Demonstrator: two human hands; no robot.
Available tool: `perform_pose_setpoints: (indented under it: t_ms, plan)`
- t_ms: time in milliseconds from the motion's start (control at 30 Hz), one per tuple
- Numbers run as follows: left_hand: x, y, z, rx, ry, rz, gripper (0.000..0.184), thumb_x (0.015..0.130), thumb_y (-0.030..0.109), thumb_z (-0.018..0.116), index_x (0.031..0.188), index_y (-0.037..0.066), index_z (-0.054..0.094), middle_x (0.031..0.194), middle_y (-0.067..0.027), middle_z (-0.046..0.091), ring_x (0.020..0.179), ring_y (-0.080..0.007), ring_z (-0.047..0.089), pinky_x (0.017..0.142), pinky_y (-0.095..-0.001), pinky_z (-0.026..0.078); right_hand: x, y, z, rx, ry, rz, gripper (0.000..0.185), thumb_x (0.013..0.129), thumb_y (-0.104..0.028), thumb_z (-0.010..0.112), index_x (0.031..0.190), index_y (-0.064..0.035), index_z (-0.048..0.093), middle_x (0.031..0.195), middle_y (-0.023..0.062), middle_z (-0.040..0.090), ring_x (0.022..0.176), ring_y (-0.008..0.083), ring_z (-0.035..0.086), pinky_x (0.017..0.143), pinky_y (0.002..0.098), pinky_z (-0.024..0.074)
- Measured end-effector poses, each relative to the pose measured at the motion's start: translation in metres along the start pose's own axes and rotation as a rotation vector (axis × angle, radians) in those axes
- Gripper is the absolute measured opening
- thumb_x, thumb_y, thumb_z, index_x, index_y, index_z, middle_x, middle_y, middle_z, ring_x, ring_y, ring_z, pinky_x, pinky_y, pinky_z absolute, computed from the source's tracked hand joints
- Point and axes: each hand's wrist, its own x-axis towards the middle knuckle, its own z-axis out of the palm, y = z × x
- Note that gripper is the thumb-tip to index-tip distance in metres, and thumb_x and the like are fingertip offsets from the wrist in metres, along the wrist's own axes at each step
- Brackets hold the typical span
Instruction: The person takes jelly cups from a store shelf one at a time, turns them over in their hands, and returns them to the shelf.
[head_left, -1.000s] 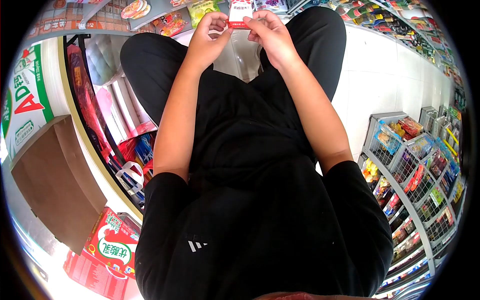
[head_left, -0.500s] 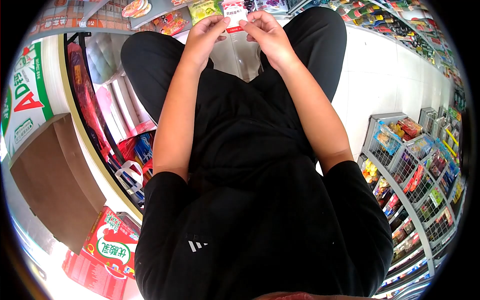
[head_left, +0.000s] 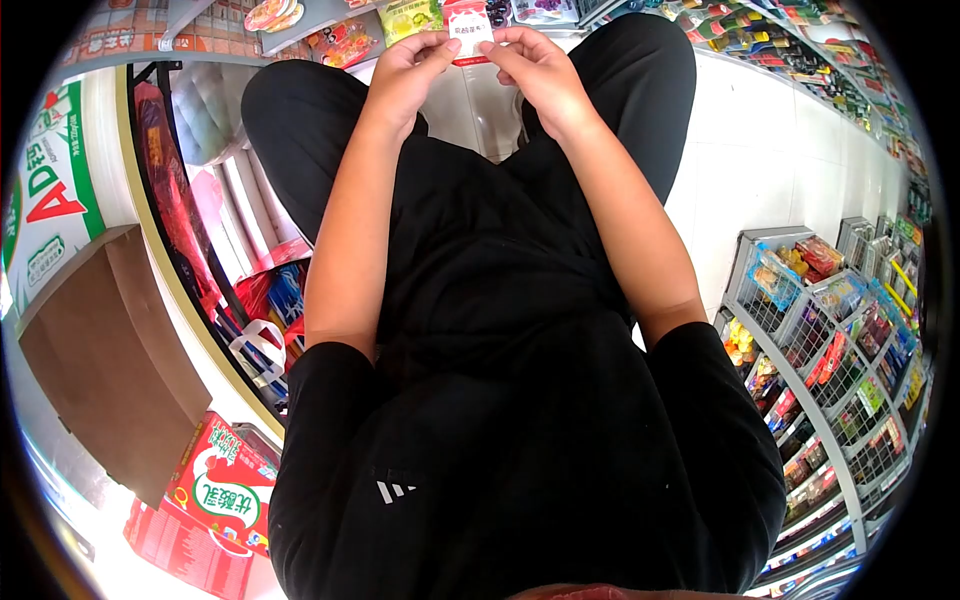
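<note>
A small red-and-white packet (head_left: 468, 28) with printed characters is held up at the top of the head view. My left hand (head_left: 410, 72) pinches its left edge between thumb and fingers. On the opposite edge, my right hand (head_left: 538, 72) has a similar pinch grip. Just behind the packet, a green-and-yellow bag (head_left: 410, 18) lies on the grey shelf (head_left: 290, 38). A bag with orange and red printing (head_left: 342, 42) rests to its left, and a white package with purple grapes (head_left: 545, 10) is to the right.
Wire baskets of packaged snacks (head_left: 835, 330) stand at the right, with bottles (head_left: 740, 45) on shelving at upper right. To the left are a brown cardboard box (head_left: 120, 360), a red carton (head_left: 225, 480) and a white-green AD carton (head_left: 50, 190). My bent knees flank the tiled floor (head_left: 750, 150).
The packet has shifted very slightly and tilted between my fingers, so more of its printed face shows. Both hands keep nearly the same place.
</note>
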Motion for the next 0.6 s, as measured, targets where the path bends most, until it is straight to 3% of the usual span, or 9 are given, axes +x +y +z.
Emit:
perform_pose_setpoints:
  t_ms: [600]
  plan:
    - [-0.0015,0.0031,0.0106,0.05,-0.011,0.062,0.027,0.094,0.023,0.078,0.11,0.003,0.069,0.096,0.0013,0.064,0.091,-0.0073,0.057,0.082,-0.023,0.046,0.0013,-0.0023,-0.0049,0.137,0.017,0.039,0.02,0.095,-0.018,0.077,0.112,-0.0094,0.071,0.086,-0.0051,0.066,0.076,0.0054,0.059,0.073,0.0232,0.0474]
